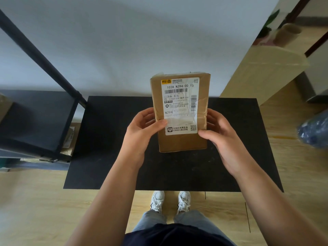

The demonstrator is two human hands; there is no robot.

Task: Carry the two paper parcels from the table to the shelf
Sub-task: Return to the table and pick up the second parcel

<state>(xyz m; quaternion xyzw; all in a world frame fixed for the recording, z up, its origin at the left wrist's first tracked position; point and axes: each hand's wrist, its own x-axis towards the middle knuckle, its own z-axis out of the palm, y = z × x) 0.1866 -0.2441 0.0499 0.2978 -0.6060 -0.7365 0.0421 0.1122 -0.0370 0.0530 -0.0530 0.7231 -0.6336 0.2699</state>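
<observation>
Spanning both grips, the parcel (181, 110) sits between left hand (142, 128) and right hand (220, 132).

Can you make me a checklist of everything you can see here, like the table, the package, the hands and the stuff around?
Surface: black table, bare apart from the parcel area.
Job's things: one brown paper parcel with a white shipping label, held above the table. The second parcel cannot be told for sure; some packages show low in the black shelf on the left.
Clutter: nothing seen on the table.
Grips: left hand and right hand each hold a side of the parcel, thumbs on its front.
Cables: nothing seen.
Surroundings: white wall, wooden floor, a light wooden cabinet to the right, a blue plastic bag on the floor, white shoes below.
</observation>
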